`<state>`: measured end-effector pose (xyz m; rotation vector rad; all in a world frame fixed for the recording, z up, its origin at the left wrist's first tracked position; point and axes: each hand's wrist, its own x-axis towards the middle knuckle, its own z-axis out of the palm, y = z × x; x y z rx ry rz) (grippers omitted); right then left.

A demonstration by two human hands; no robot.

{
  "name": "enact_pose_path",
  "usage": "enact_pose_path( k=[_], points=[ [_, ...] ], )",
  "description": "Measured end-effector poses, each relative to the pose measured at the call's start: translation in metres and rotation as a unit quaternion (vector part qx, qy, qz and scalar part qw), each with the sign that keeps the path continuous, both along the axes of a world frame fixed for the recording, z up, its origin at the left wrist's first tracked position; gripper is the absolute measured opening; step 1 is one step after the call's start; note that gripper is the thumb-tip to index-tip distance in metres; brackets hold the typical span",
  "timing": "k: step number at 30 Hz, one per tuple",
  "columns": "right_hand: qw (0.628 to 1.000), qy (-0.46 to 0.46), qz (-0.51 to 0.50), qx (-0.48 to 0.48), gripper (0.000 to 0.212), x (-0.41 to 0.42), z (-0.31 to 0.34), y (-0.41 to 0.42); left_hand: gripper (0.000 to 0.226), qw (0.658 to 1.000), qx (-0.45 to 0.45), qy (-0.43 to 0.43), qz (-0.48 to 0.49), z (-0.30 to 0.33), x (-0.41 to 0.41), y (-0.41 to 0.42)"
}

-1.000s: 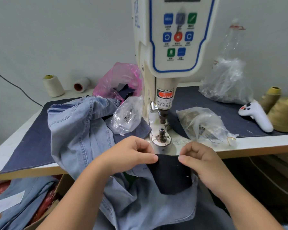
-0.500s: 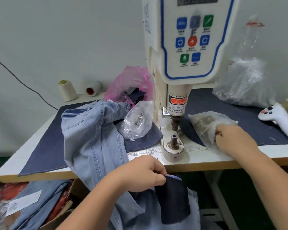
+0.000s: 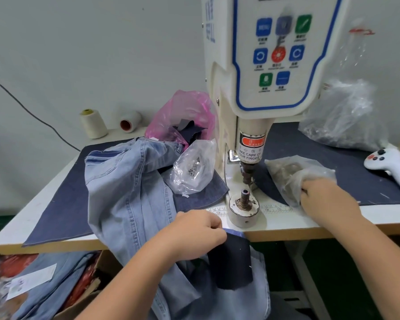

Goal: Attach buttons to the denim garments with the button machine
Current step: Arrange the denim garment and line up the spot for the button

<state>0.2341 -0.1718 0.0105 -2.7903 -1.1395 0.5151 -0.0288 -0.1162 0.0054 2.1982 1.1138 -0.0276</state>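
A white button machine [image 3: 270, 65] stands mid-table, its round lower die [image 3: 244, 205] near the front edge. A light blue denim garment [image 3: 127, 185] drapes off the table's front. My left hand [image 3: 194, 234] pinches its edge together with a dark navy fabric piece [image 3: 233, 262] just below the table edge. My right hand [image 3: 326, 197] reaches into a clear plastic bag of buttons [image 3: 289, 174] right of the die; its fingertips are hidden by the plastic. A second small clear bag of metal parts [image 3: 192, 169] lies left of the machine.
A dark denim mat [image 3: 62, 204] covers the table. A pink bag [image 3: 183, 114] with dark scraps and two thread cones [image 3: 92, 123] sit at the back left. A large clear bag [image 3: 346, 116] and a white controller [image 3: 390, 167] lie at right. More denim lies in a box [image 3: 44, 287] below left.
My right hand let go of the navy piece and moved up right into the button bag, where it stays. My left hand keeps its hold on the garment edge.
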Motion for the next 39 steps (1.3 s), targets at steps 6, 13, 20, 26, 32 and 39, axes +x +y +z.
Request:
enact_pose_path(
  k=[6,13,20,26,32,39],
  points=[
    [0.999,-0.001,-0.010,-0.045,0.031,0.006,0.003,0.008,0.019,0.984,0.141,0.071,-0.077,-0.014,0.007,-0.013],
    [0.999,0.000,-0.001,-0.043,0.029,0.000,0.010,0.001,0.015,0.997,0.052,-0.052,-0.014,-0.010,0.011,0.006],
    [0.991,0.051,-0.041,-0.116,0.023,0.013,-0.001,0.023,0.022,0.947,0.190,-0.182,0.184,0.000,0.020,0.084],
    [0.969,-0.123,0.059,0.207,0.018,0.016,-0.040,-0.010,0.037,0.943,0.295,0.094,0.123,-0.015,0.027,0.122],
    [0.901,-0.149,0.145,0.381,0.019,0.005,-0.032,-0.032,0.028,0.899,0.402,0.138,0.102,-0.031,0.038,0.119],
    [0.853,0.083,0.014,0.515,0.022,-0.016,-0.018,-0.028,0.029,0.886,0.431,0.140,0.096,-0.032,0.035,0.123]
  ],
)
